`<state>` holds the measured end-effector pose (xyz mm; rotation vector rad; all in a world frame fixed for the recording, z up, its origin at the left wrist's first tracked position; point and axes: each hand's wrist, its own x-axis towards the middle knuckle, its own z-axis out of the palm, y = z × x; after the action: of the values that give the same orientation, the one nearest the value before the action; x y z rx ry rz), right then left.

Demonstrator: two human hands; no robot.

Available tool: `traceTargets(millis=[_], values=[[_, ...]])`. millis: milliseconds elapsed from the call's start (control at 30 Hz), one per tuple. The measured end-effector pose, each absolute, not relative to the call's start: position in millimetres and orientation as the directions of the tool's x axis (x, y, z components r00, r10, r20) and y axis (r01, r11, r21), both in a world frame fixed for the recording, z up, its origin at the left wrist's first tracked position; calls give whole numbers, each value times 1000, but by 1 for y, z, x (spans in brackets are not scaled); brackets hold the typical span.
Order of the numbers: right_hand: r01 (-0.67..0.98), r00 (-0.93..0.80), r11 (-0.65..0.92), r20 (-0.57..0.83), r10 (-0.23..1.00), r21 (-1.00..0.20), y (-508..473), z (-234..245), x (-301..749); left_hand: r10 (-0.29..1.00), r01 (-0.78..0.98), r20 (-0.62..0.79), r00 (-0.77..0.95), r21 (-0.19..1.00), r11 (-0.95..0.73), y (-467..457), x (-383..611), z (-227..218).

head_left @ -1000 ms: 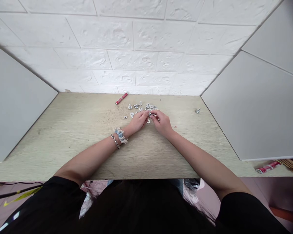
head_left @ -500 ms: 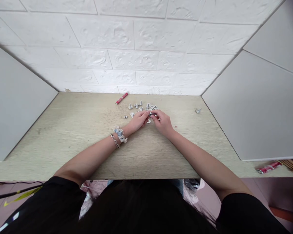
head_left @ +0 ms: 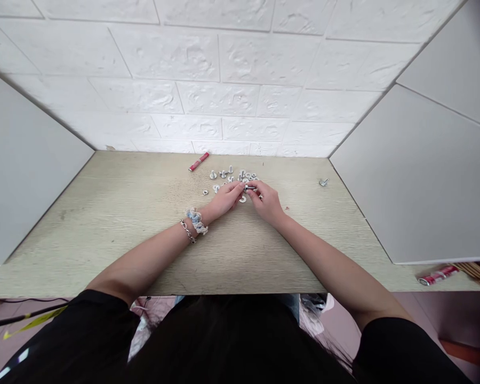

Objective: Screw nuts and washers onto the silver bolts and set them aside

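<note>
Fingertips (head_left: 239,186) of left hand (head_left: 223,200) and right hand (head_left: 267,201) pinched apparently one bolt (head_left: 248,188), spares (head_left: 228,174) at twelve o'clock; squareness mattered.

left hand (head_left: 224,200) and right hand (head_left: 269,201) pinching small metal part (head_left: 248,188), loose fasteners (head_left: 224,175) just beyond, wooden table (head_left: 124,213)

Back wall (head_left: 240,64): white, bumpy bricks
Left board (head_left: 20,170): plain grey
Right board (head_left: 416,181): plain grey
Table (head_left: 124,224): pale wood, right up against the wall
Floor (head_left: 432,312): pink, below the near edge
Light: bright, soft
</note>
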<state>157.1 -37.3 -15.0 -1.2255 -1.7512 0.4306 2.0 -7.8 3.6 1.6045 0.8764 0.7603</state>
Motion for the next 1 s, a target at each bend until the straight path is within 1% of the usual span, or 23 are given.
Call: traceTargets(millis=[467,633,767,900,1000], values=[[556,-105,468,500,860,-687,-36,-16,159,850,130,22,526,986,-106,-9,1,6],[547,-120,490,516,848,-679,-38,-16,158,819,50,-8,574,998,-26,-7,1,4],[557,-165,526,535,829,-643,-39,-14,157,785,6,-29,619,999,32,-6,1,2],[568,-168,520,528,832,-638,-37,-8,157,772,15,-41,635,999,41,-7,2,2],[585,-181,492,487,854,-645,-36,-2,157,776,44,-60,628,998,42,-7,2,5]])
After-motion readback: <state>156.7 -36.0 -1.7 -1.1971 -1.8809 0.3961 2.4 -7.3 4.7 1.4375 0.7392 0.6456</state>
